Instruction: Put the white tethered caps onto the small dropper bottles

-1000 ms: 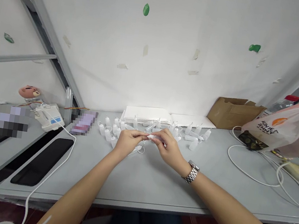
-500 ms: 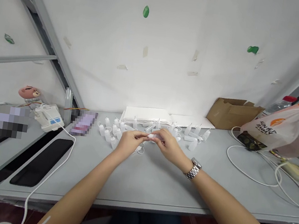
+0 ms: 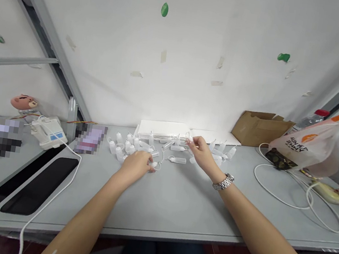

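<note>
Several small translucent bottles with thin tips and looped caps stand and lie on the grey table [image 3: 175, 213]. My left hand [image 3: 138, 165] is low over the table at the left cluster, its fingers closed round a small white bottle piece [image 3: 153, 165]. My right hand [image 3: 200, 148] is raised slightly at the right of the middle, pinching a small bottle [image 3: 190, 139] with a looped cap. Between the hands a bottle [image 3: 178, 160] lies on its side. Upright bottles [image 3: 112, 147] stand left of my left hand.
White sheets [image 3: 164, 129] lie against the wall. A cardboard box [image 3: 258, 129], a plastic bag [image 3: 309, 143] and a coiled white cable [image 3: 273, 201] are at the right. At the left are a black pad [image 3: 40, 186], a blurred phone-like object and a white device [image 3: 48, 133].
My hands were together at the middle and are now apart, the left lower and to the left, the right to the right with a bottle. A lying bottle shows between them.
</note>
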{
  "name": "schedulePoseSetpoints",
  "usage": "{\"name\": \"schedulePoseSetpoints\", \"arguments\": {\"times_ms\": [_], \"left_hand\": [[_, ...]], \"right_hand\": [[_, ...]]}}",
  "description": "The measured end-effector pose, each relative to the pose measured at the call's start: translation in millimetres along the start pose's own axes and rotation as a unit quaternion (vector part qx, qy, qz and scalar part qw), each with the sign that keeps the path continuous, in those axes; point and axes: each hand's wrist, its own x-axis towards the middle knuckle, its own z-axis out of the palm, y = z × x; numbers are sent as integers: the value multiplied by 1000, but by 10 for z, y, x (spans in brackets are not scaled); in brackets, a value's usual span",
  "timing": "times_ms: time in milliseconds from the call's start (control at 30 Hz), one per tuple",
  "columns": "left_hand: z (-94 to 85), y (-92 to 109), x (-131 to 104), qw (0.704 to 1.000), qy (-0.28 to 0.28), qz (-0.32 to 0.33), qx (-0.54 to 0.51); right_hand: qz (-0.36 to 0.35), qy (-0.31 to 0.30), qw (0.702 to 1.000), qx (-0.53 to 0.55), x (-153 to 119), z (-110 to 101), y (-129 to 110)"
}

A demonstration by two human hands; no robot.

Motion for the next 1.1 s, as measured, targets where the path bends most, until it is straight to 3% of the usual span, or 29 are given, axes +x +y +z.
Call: {"name": "schedulePoseSetpoints", "arguments": {"times_ms": [133, 333, 467, 733, 967, 1033, 1100], "left_hand": [[30, 11, 19, 999, 30, 14, 37], [86, 67, 1, 987, 98, 11, 128], [144, 130, 4, 980, 151, 36, 125], [361, 195, 19, 976, 95, 189, 50], [354, 179, 48, 977, 112, 169, 64], [339, 180, 49, 978, 115, 162, 60], [332, 182, 47, 979, 115, 160, 57]], "right_hand": [[-44, 35, 984, -168, -15, 20, 71], [-55, -23, 956, -288, -9, 35, 187], [-65, -43, 928, -363, -33, 64, 223], [-75, 1, 929, -362, -87, 53, 88], [-143, 55, 932, -329, 28, -28, -46], [-183, 22, 919, -349, 105, 22, -104], [-214, -67, 874, -432, 175, 141, -157]]}}
